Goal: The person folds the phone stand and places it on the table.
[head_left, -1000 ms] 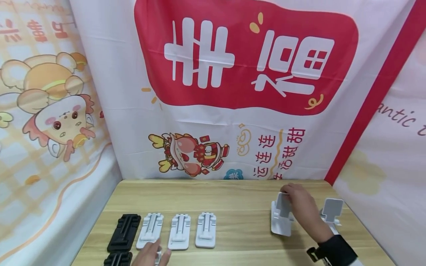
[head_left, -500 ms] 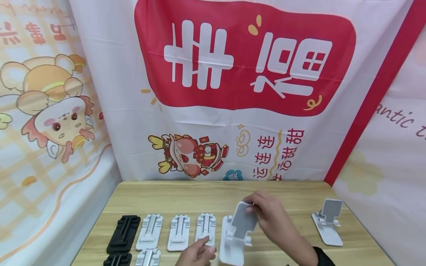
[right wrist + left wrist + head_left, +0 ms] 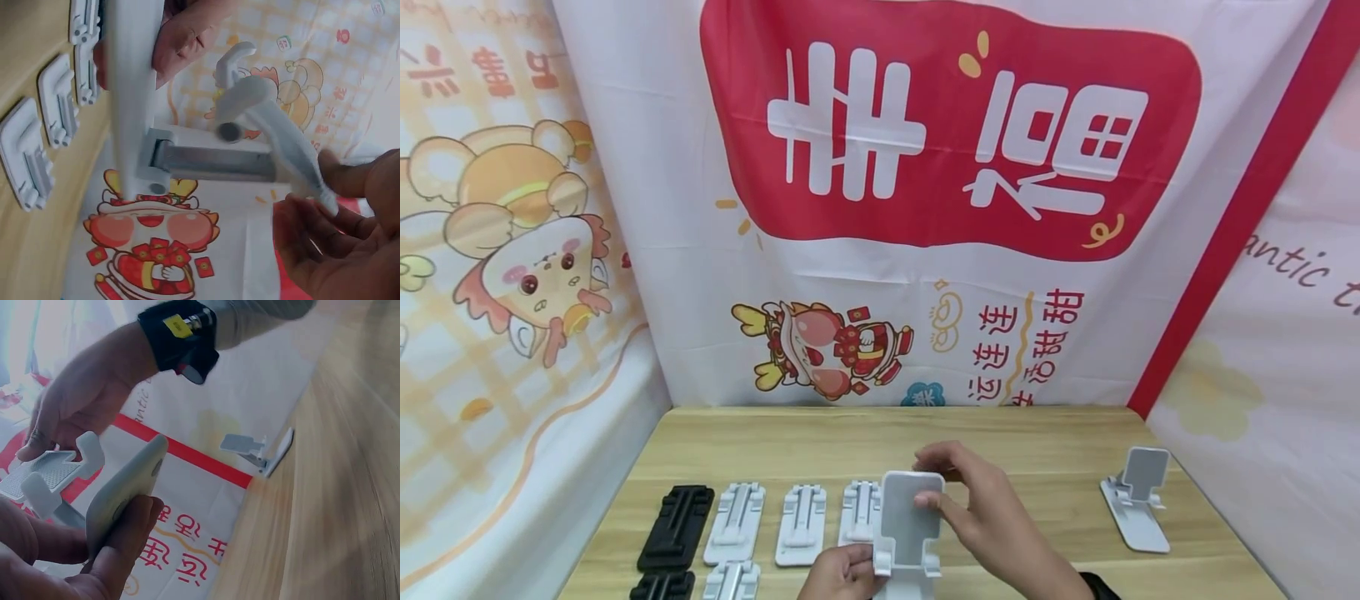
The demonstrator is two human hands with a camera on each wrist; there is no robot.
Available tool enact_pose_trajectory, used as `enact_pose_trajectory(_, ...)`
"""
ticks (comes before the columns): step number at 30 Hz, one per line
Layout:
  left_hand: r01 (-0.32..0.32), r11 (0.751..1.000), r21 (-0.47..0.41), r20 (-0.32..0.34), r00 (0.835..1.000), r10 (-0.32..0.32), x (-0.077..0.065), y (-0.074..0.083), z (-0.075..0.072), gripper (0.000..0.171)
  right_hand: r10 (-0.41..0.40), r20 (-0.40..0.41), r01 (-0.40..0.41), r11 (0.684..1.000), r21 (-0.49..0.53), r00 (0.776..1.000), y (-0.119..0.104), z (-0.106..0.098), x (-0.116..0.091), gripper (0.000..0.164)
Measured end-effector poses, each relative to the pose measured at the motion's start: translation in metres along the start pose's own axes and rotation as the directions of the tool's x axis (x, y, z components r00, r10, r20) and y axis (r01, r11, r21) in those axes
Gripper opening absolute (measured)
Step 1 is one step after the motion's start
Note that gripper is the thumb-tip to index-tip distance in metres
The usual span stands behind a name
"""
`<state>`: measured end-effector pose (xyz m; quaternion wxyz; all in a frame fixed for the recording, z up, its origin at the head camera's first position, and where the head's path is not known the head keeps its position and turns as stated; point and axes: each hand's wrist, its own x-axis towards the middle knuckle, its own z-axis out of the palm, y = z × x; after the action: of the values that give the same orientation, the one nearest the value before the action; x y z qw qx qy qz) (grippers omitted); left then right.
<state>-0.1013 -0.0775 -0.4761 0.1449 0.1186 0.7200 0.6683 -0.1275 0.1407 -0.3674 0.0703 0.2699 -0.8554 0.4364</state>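
Observation:
An unfolded white phone stand (image 3: 910,518) with a grey-padded plate is held up between both hands. My left hand (image 3: 841,573) grips its base from the left, thumb and fingers on either face of it in the left wrist view (image 3: 125,494). At the plate's upper edge, my right hand (image 3: 985,510) pinches with the thumb on the pad and the fingers behind. The stand's hinged arm (image 3: 219,164) sticks out from the base toward that plate in the right wrist view. Part of the base drops below the head view's lower edge.
Folded white stands (image 3: 801,525) lie in a row at the left, beside black folded ones (image 3: 676,527). Another white stand (image 3: 1138,500) stands unfolded at the table's right side. Printed cloths (image 3: 925,333) hang around the wooden table (image 3: 1030,433).
The right hand has carried the stand leftward from the table's right side, and its plate now faces the camera. The left hand has moved right and taken hold of the base.

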Motion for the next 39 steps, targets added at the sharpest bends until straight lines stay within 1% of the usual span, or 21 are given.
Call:
enact_pose_trajectory(1,0.003,1.0,-0.004,-0.003,1.0,-0.003,-0.001,0.001,0.0,0.044,0.024,0.02,-0.025,0.998,0.058,1.0,0.002,0.0,0.001,0.039)
enact_pose_trajectory(3,0.029,0.999,-0.023,-0.011,1.0,-0.029,-0.001,0.005,0.0,0.045,0.051,0.077,-0.062,0.987,0.151,0.996,0.006,0.001,0.002,0.05)
enact_pose_trajectory(5,0.055,0.997,-0.059,-0.02,0.998,-0.056,-0.002,0.009,-0.001,0.046,0.076,0.152,-0.109,0.968,0.225,0.985,0.01,0.003,0.002,0.054)
enact_pose_trajectory(7,0.073,0.993,-0.091,-0.029,0.997,-0.076,-0.003,0.013,0.0,0.045,0.082,0.207,-0.136,0.956,0.26,0.975,0.013,0.005,0.001,0.052)
enact_pose_trajectory(10,0.064,0.994,-0.093,-0.043,0.997,-0.068,-0.006,0.017,0.0,0.044,0.061,0.223,-0.125,0.95,0.287,0.973,0.015,0.008,-0.001,0.046)
enact_pose_trajectory(13,0.048,0.996,-0.071,-0.054,0.997,-0.052,-0.008,0.018,0.0,0.044,0.033,0.197,-0.091,0.953,0.289,0.98,0.015,0.009,-0.003,0.043)
enact_pose_trajectory(16,0.038,0.997,-0.06,-0.037,0.999,-0.04,-0.009,0.019,-0.001,0.044,0.027,0.174,-0.074,0.96,0.271,0.984,0.013,0.011,-0.005,0.041)
enact_pose_trajectory(18,0.074,0.991,-0.107,-0.009,0.997,-0.075,-0.01,0.02,-0.001,0.046,-0.001,0.143,-0.034,0.969,0.245,0.99,0.013,0.012,-0.006,0.039)
enact_pose_trajectory(20,0.123,0.98,-0.155,0.023,0.992,-0.121,-0.01,0.021,0.001,0.049,-0.052,0.086,0.034,0.98,0.197,0.995,0.013,0.015,-0.007,0.035)
enact_pose_trajectory(23,0.21,0.956,-0.206,0.055,0.978,-0.203,-0.01,0.023,0.004,0.055,-0.123,-0.018,0.124,0.987,0.106,0.992,0.013,0.02,-0.008,0.032)
enact_pose_trajectory(25,0.236,0.952,-0.198,0.058,0.972,-0.229,-0.009,0.025,0.005,0.056,-0.148,-0.065,0.152,0.986,0.062,0.987,0.013,0.021,-0.008,0.031)
enact_pose_trajectory(27,0.245,0.949,-0.198,0.058,0.969,-0.238,-0.009,0.025,0.006,0.056,-0.134,-0.065,0.138,0.988,0.061,0.989,0.012,0.021,-0.008,0.032)
enact_pose_trajectory(28,0.239,0.951,-0.197,0.054,0.971,-0.233,-0.008,0.024,0.006,0.055,-0.122,-0.052,0.125,0.99,0.069,0.991,0.011,0.02,-0.008,0.032)
enact_pose_trajectory(30,0.221,0.96,-0.173,0.023,0.975,-0.22,-0.007,0.022,0.005,0.054,-0.107,-0.038,0.11,0.992,0.061,0.993,0.01,0.019,-0.007,0.035)
enact_pose_trajectory(32,0.189,0.972,-0.141,-0.019,0.981,-0.194,-0.006,0.02,0.004,0.055,-0.111,-0.048,0.112,0.993,0.033,0.993,0.008,0.016,-0.007,0.04)
enact_pose_trajectory(33,0.174,0.977,-0.125,-0.04,0.983,-0.18,-0.006,0.018,0.003,0.056,-0.123,-0.068,0.124,0.992,0.008,0.99,0.006,0.015,-0.007,0.043)
enact_pose_trajectory(34,0.156,0.982,-0.11,-0.06,0.985,-0.163,-0.006,0.017,0.002,0.055,-0.146,-0.097,0.145,0.989,-0.022,0.984,0.005,0.014,-0.008,0.045)
enact_pose_trajectory(36,0.132,0.987,-0.095,-0.084,0.987,-0.14,-0.007,0.015,0.001,0.055,-0.216,-0.153,0.206,0.975,-0.079,0.964,0.001,0.011,-0.008,0.048)
enact_pose_trajectory(39,0.117,0.988,-0.101,-0.091,0.988,-0.126,-0.009,0.013,-0.001,0.052,-0.313,-0.173,0.296,0.948,-0.119,0.934,-0.004,0.006,-0.007,0.043)
